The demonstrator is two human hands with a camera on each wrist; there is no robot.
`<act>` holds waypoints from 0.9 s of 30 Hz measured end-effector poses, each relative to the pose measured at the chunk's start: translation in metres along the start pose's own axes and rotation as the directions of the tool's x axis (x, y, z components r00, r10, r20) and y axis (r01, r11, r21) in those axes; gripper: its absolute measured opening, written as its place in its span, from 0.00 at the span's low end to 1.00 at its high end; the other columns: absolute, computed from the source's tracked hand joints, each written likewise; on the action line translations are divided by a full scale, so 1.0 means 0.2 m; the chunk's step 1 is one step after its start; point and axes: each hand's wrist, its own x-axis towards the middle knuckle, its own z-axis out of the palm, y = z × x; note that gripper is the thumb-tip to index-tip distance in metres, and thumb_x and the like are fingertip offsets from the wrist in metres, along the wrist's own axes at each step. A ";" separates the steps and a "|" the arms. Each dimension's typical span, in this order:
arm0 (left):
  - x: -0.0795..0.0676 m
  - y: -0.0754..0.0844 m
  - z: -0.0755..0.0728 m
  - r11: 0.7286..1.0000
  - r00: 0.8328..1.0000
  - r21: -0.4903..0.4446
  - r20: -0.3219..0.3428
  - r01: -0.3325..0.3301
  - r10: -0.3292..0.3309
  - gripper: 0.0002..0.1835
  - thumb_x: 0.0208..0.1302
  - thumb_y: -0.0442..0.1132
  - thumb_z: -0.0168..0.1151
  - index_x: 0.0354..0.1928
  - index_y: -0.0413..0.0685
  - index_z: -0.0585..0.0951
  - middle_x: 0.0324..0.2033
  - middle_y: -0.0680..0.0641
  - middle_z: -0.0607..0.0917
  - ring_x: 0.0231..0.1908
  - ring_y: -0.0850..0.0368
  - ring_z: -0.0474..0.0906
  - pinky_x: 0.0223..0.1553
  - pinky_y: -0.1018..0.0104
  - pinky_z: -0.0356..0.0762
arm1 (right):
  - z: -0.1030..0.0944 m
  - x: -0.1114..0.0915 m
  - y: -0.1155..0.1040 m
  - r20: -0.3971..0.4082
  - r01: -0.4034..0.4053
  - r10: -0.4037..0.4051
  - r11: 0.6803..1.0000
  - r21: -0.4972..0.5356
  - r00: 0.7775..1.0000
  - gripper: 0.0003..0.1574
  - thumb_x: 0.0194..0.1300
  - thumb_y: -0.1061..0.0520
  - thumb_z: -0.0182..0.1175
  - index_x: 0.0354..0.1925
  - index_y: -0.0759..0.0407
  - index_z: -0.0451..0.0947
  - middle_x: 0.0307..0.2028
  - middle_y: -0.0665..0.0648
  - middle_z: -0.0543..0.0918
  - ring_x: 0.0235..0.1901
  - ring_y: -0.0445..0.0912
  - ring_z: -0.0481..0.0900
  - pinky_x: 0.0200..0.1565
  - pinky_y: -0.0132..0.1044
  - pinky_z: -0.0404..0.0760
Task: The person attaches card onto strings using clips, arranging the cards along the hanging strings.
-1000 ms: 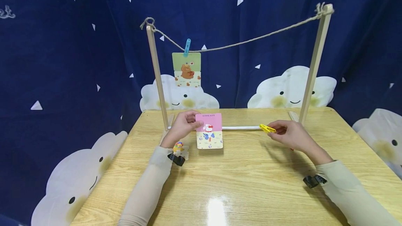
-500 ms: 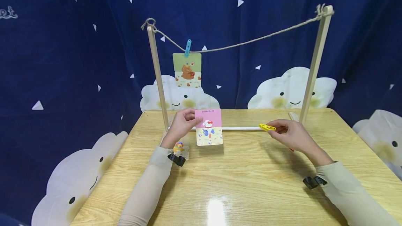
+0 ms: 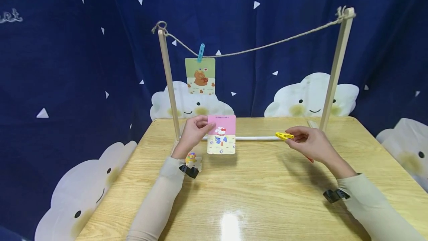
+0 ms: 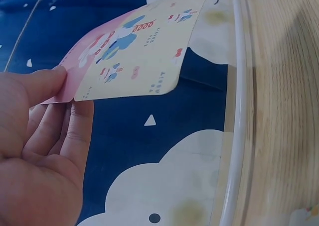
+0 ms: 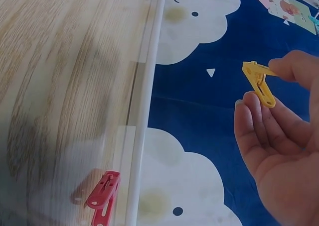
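My left hand (image 3: 194, 133) pinches the left edge of a pink and yellow card (image 3: 221, 145) with a white rabbit on it, thumb in front and fingers behind. In the left wrist view the card (image 4: 144, 52) bends slightly away from the fingers. On the right, my right hand (image 3: 309, 141) holds a yellow clothespin (image 3: 284, 136) between thumb and fingers, its tip pointing left. The right wrist view shows this yellow clothespin (image 5: 259, 81) by its two handles. Above, a blue clothespin (image 3: 201, 52) fastens a green bear card (image 3: 200, 79) to a sagging rope (image 3: 254, 49).
Two wooden posts, left (image 3: 168, 81) and right (image 3: 337, 66), carry the rope. A white rod (image 3: 255, 138) runs between their bases. Beside my left wrist a small card (image 3: 195, 162) lies on the wooden table (image 3: 260, 196). A red clothespin (image 5: 104, 193) lies under my right hand.
My left hand has raised the rabbit card slightly and turned it more upright. The right hand with the yellow clothespin has barely moved.
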 end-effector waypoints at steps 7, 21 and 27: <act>0.00 0.02 0.01 1.000 0.999 -0.029 -0.031 -0.009 0.008 0.15 0.67 0.43 0.73 0.50 0.42 0.88 0.38 0.41 0.92 0.37 0.54 0.86 0.38 0.70 0.83 | -0.02 -0.01 -0.03 -0.023 -0.024 0.025 0.998 0.061 0.999 0.20 0.61 0.55 0.76 0.49 0.61 0.84 0.38 0.58 0.87 0.33 0.40 0.85 0.35 0.28 0.84; 0.08 0.08 0.04 0.995 0.991 -0.053 -0.106 -0.083 0.077 0.13 0.66 0.43 0.73 0.47 0.44 0.89 0.35 0.45 0.91 0.36 0.57 0.86 0.40 0.69 0.82 | -0.08 0.03 -0.16 -0.072 0.024 -0.018 0.996 0.083 0.997 0.15 0.66 0.54 0.73 0.50 0.56 0.85 0.39 0.57 0.88 0.33 0.40 0.85 0.33 0.28 0.83; 0.11 0.13 0.06 0.992 0.987 -0.074 -0.132 -0.098 0.087 0.13 0.67 0.43 0.73 0.47 0.42 0.89 0.36 0.44 0.92 0.36 0.59 0.86 0.39 0.69 0.81 | -0.13 0.07 -0.23 -0.090 0.023 -0.019 0.999 0.039 0.996 0.15 0.68 0.53 0.70 0.52 0.55 0.85 0.40 0.56 0.88 0.34 0.40 0.84 0.33 0.26 0.81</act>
